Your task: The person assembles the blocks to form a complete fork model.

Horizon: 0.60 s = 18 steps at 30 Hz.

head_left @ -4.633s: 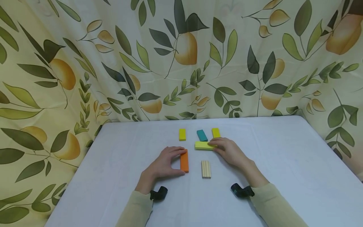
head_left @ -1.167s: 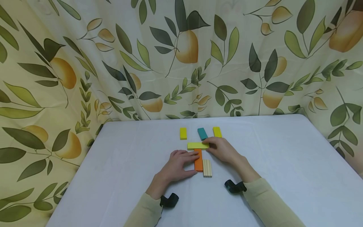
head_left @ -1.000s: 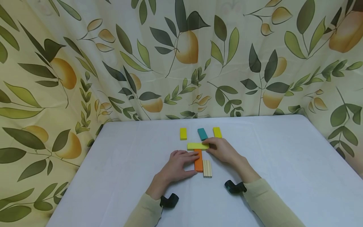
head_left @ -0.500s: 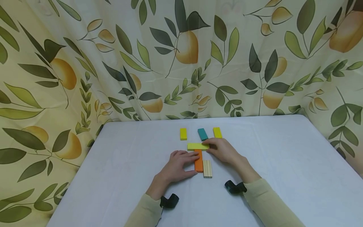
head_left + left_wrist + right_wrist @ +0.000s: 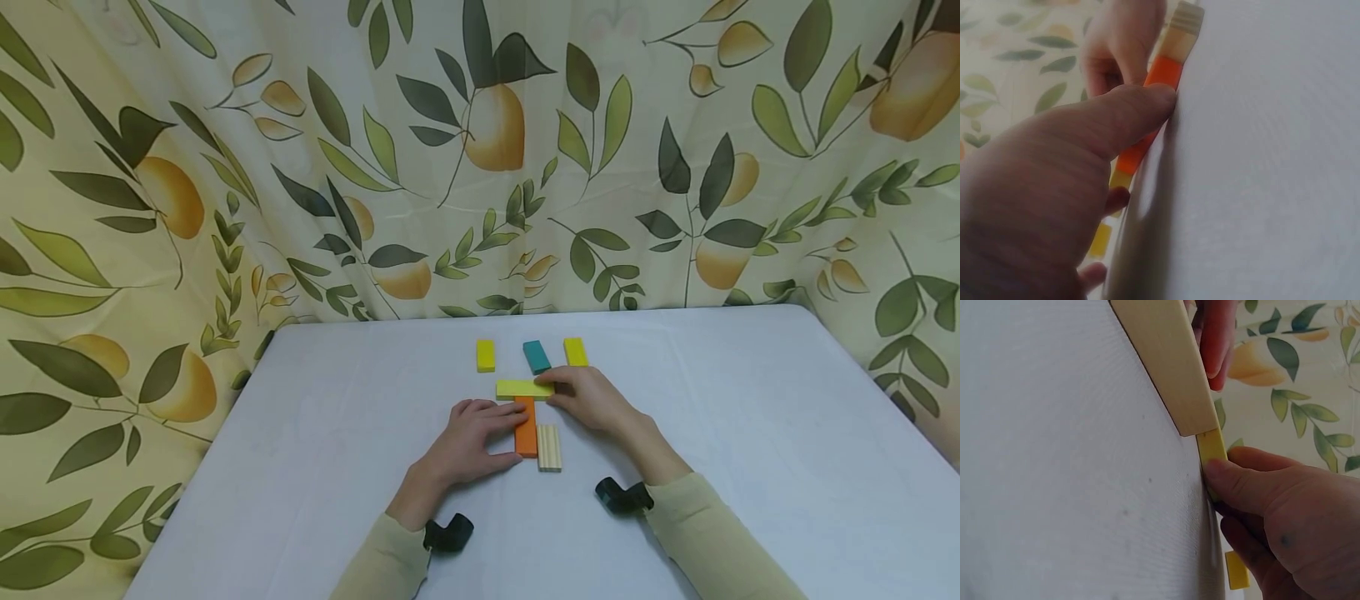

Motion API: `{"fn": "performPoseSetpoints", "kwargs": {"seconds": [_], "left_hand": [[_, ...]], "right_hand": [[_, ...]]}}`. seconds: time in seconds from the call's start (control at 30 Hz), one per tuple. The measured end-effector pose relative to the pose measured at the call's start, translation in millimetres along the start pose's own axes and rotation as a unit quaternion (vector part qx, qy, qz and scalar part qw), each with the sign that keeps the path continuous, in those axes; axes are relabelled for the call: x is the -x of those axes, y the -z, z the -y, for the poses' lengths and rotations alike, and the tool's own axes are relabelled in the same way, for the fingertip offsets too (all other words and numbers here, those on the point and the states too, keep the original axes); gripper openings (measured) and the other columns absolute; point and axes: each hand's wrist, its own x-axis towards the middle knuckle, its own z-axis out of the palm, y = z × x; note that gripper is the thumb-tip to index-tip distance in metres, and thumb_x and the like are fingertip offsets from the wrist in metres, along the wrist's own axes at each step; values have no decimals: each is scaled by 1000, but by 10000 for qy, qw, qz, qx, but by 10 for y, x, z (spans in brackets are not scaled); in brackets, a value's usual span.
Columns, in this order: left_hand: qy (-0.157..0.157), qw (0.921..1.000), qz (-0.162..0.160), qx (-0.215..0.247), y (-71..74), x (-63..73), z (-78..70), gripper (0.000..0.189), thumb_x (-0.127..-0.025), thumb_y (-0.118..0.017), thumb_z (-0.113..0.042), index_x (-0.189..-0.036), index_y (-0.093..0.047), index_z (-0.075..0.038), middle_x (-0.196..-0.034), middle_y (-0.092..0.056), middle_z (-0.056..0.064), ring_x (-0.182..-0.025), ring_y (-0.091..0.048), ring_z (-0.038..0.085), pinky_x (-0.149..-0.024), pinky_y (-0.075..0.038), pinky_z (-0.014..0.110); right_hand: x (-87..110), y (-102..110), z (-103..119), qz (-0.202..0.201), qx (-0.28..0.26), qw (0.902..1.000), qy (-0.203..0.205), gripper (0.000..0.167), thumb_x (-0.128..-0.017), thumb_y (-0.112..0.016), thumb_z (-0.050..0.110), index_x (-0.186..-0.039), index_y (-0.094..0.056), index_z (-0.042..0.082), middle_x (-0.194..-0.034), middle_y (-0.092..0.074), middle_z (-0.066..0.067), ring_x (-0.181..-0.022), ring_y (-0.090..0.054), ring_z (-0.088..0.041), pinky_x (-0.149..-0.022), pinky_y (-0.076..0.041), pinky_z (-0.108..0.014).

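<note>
A: Where is the orange block (image 5: 527,435)?
B: On the white table (image 5: 720,400), pointing away from the person. Its far end meets a long yellow block (image 5: 516,389) lying crosswise; a striped wooden block (image 5: 549,448) is just beside it, right.
A: The hands?
B: The left hand (image 5: 465,442) grips the orange block between thumb and fingers. The right hand (image 5: 596,402) pinches the long yellow block's right end.
A: Farther out?
B: A short yellow block (image 5: 486,356), a slanted teal block (image 5: 536,357), another short yellow block (image 5: 576,351); then a leaf-and-fruit curtain (image 5: 491,125).
</note>
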Motion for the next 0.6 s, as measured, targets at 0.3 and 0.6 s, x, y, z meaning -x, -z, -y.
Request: {"fn": "performPoseSetpoints", "kwargs": {"seconds": [0.3, 0.6], "left_hand": [[44, 10000, 14, -29, -5, -4, -3, 58, -93, -73, -42, -147, -56, -27, -151, -48, -14, -133, -44, 19, -114, -26, 53], [30, 10000, -14, -35, 6, 0, -18, 58, -93, -73, -41, -146, -57, -25, -150, -49, -12, -132, -45, 19, -114, -27, 52]], "right_hand": [[1, -4, -4, 13, -44, 10000, 15, 35, -92, -75, 9, -127, -71, 10, -128, -68, -6, -124, -58, -30, -107, -43, -52], [-3, -8, -3, 46, -49, 10000, 1, 36, -92, -74, 9, -128, -70, 11, -128, -67, -5, -125, -57, -30, -107, -42, -52]]}}
